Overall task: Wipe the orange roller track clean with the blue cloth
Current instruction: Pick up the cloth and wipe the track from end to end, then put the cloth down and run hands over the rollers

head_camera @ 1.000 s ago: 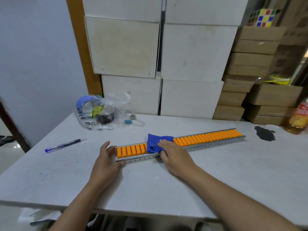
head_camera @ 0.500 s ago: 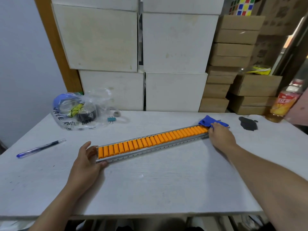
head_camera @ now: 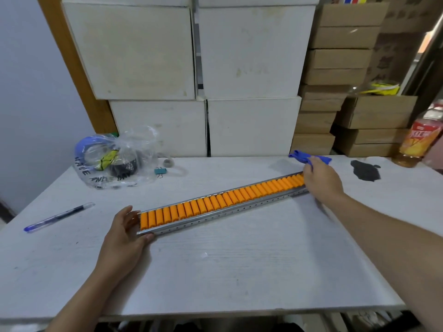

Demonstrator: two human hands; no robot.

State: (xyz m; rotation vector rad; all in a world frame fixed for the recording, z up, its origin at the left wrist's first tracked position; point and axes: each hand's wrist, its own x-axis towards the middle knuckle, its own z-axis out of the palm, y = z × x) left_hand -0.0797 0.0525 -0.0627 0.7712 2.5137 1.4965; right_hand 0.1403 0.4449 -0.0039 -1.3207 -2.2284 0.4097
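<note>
The orange roller track (head_camera: 215, 203), a long metal rail full of orange rollers, lies slantwise on the white table (head_camera: 227, 271), from near left to far right. My left hand (head_camera: 124, 236) cups the track's near left end, thumb behind it and fingers under the front rail. My right hand (head_camera: 321, 178) covers the far right end and holds the blue cloth (head_camera: 303, 156), which sticks out beyond the fingers, past the end of the track.
A clear plastic bag with tape rolls (head_camera: 112, 159), a small binder clip (head_camera: 160, 170) and a blue pen (head_camera: 57, 218) lie to the left. A dark stain (head_camera: 365, 170) and a drink bottle (head_camera: 419, 142) are at the far right. White and cardboard boxes stand stacked behind.
My right hand has swept the blue cloth along the track from near its left end to its far right end and a little past it. My left hand stays on the left end.
</note>
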